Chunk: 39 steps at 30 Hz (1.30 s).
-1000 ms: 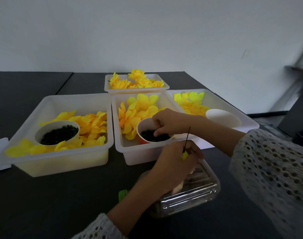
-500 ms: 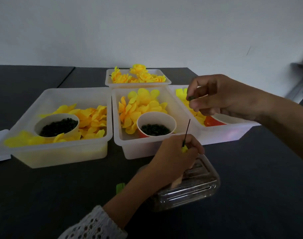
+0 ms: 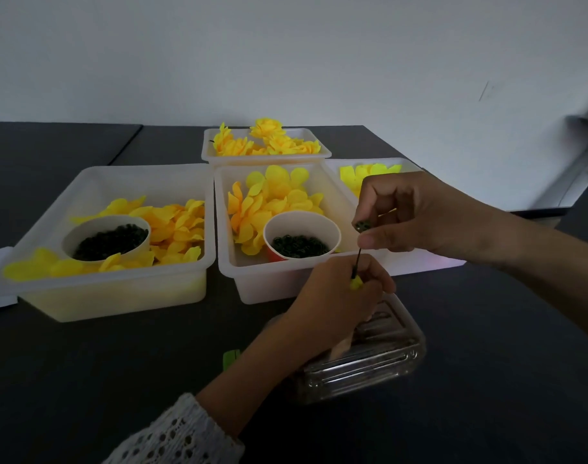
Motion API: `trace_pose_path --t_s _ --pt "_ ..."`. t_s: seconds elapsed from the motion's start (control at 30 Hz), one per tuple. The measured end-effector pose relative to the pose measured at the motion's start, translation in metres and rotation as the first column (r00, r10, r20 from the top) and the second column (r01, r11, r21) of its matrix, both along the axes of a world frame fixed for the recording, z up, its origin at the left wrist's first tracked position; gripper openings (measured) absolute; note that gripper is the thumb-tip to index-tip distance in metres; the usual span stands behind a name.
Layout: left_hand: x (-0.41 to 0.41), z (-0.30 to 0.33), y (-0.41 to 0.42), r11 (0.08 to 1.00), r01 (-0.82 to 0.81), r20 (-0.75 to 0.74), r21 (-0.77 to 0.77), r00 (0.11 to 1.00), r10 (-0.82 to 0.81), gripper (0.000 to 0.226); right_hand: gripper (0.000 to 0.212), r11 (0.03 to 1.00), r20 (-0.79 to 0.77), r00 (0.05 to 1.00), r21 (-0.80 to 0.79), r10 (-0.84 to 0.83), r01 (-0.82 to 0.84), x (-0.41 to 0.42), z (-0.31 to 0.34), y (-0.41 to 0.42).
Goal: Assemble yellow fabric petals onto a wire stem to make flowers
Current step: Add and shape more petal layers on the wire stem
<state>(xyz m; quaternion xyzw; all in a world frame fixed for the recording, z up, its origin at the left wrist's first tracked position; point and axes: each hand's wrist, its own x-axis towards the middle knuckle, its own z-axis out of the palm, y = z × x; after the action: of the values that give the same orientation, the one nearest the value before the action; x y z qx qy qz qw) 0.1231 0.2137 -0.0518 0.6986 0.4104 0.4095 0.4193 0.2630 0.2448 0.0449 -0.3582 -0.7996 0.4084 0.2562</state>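
While the left hand (image 3: 336, 296) grips the wire stem (image 3: 357, 262) upright, the right hand (image 3: 416, 219) pinches a green ring (image 3: 363, 226) just above its tip.

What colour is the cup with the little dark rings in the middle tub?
The cup is red-orange outside, white inside; head view.

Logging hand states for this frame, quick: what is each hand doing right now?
Left hand: closed, holding the wire stem upright.
Right hand: closed, pinching a small dark green ring just above the stem's tip.
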Motion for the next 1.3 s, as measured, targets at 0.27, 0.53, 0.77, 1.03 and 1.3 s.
trace_pose_path --t_s 0.27,0.53,0.77,1.03,1.3 --pt "0.001 -0.004 0.003 1.0 -0.013 0.013 -0.01 1.0 0.013 0.033 0.02 0.998 0.078 0.997 0.053 0.027 -0.031 0.0 -0.006 0.0" --pt "-0.001 -0.006 0.004 1.0 0.006 0.043 0.025 0.999 -0.007 0.024 0.019 0.999 0.08 0.996 0.044 0.026 -0.029 0.0 -0.009 -0.004" --pt "-0.006 -0.008 0.012 0.996 0.04 0.026 0.082 0.999 -0.042 0.021 0.016 0.998 0.122 0.992 0.054 0.014 -0.021 -0.006 -0.025 -0.003" --pt "-0.009 -0.017 0.018 0.992 0.109 0.073 0.065 0.991 -0.113 0.038 0.022 0.998 0.134 0.991 0.059 0.027 -0.036 -0.007 -0.042 0.0" --pt "-0.012 -0.009 0.011 0.997 0.08 -0.032 0.005 0.996 -0.08 0.021 0.021 0.998 0.126 0.991 0.039 0.051 -0.056 -0.004 -0.049 0.002"
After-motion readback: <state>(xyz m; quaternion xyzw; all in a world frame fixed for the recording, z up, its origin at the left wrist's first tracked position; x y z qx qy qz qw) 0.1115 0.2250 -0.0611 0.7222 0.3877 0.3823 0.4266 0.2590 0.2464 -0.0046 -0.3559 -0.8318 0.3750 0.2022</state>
